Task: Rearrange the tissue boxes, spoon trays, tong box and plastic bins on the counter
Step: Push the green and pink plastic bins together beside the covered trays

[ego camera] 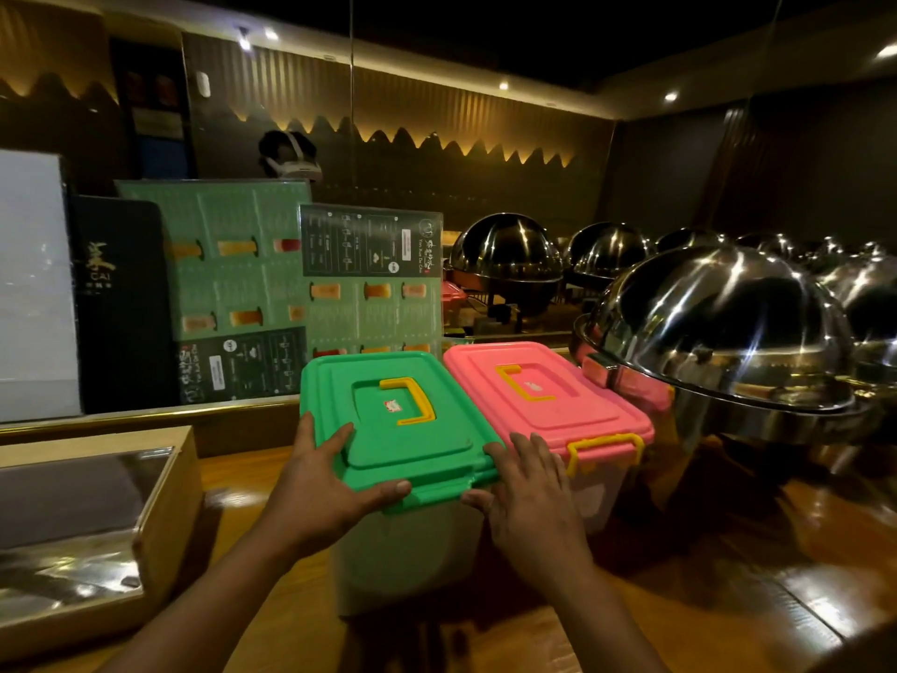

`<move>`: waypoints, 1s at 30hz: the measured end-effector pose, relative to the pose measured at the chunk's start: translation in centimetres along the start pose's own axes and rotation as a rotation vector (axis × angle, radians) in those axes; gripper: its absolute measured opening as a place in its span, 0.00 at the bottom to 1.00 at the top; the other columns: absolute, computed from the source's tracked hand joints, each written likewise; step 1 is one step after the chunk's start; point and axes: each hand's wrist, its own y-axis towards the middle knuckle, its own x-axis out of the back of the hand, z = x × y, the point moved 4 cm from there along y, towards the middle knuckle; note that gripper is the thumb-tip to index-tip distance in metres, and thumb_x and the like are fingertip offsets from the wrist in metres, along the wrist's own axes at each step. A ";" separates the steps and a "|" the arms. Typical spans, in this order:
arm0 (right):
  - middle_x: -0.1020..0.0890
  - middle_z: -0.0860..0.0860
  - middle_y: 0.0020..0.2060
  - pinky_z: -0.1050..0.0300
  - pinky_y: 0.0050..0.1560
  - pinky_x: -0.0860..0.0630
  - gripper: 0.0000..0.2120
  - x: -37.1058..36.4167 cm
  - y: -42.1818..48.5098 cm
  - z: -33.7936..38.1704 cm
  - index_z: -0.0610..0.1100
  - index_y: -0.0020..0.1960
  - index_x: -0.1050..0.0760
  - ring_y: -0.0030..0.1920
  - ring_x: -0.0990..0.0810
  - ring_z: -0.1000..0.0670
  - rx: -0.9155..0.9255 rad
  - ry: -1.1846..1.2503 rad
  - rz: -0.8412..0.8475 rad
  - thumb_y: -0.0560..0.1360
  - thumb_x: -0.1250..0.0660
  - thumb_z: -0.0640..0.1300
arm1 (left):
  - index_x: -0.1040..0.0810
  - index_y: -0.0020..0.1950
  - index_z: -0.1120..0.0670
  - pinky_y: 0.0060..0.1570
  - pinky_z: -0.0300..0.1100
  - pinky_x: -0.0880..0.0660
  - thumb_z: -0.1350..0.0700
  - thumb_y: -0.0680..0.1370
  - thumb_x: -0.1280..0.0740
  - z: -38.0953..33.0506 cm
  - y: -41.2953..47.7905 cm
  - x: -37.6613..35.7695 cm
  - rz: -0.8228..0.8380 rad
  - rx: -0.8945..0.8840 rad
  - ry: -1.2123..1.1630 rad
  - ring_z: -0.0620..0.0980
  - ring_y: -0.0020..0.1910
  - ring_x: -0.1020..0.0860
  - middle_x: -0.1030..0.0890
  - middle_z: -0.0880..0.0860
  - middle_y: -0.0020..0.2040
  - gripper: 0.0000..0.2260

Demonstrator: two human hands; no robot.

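Note:
A clear plastic bin with a green lid [398,420] and a yellow handle stands on the wooden counter [679,599] in the middle. Touching its right side is a second bin with a pink lid [543,391] and yellow latch. My left hand [320,483] grips the green lid's near left corner, fingers on top and thumb along the front edge. My right hand [529,493] holds the green lid's near right corner, where the two bins meet. A wooden box with a shiny dark top [92,517] lies at the left.
Laminated green menus [242,284] and a dark board [121,303] lean against the back ledge. Several steel dome chafing dishes [718,327] crowd the right side, the nearest close to the pink bin. A person's head with a headset [291,155] shows behind the menus.

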 end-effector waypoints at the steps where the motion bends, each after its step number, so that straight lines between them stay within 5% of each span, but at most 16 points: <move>1: 0.36 0.48 0.77 0.42 0.78 0.53 0.40 -0.1 0.2 -0.2 0.54 0.74 0.35 0.78 0.47 0.44 0.004 0.005 -0.012 0.73 0.59 0.75 | 0.35 0.78 0.53 0.70 0.50 0.32 0.26 0.52 0.24 0.1 0.3 -0.1 0.004 0.004 0.000 0.54 0.76 0.38 0.53 0.42 0.80 0.60; 13: 0.28 0.55 0.71 0.36 0.73 0.43 0.33 0.0 0.7 -0.6 0.55 0.68 0.27 0.76 0.41 0.44 0.040 0.051 -0.079 0.74 0.47 0.74 | 0.37 0.79 0.52 0.73 0.49 0.37 0.28 0.53 0.23 0.1 0.9 0.2 0.076 0.008 -0.020 0.51 0.78 0.43 0.55 0.41 0.81 0.60; 30: 0.26 0.51 0.70 0.36 0.72 0.40 0.36 0.3 0.8 -1.2 0.53 0.66 0.26 0.75 0.39 0.42 0.062 0.077 -0.045 0.71 0.49 0.76 | 0.38 0.79 0.51 0.73 0.53 0.34 0.30 0.52 0.21 0.0 0.1 0.0 0.118 0.046 -0.083 0.50 0.78 0.44 0.56 0.38 0.80 0.60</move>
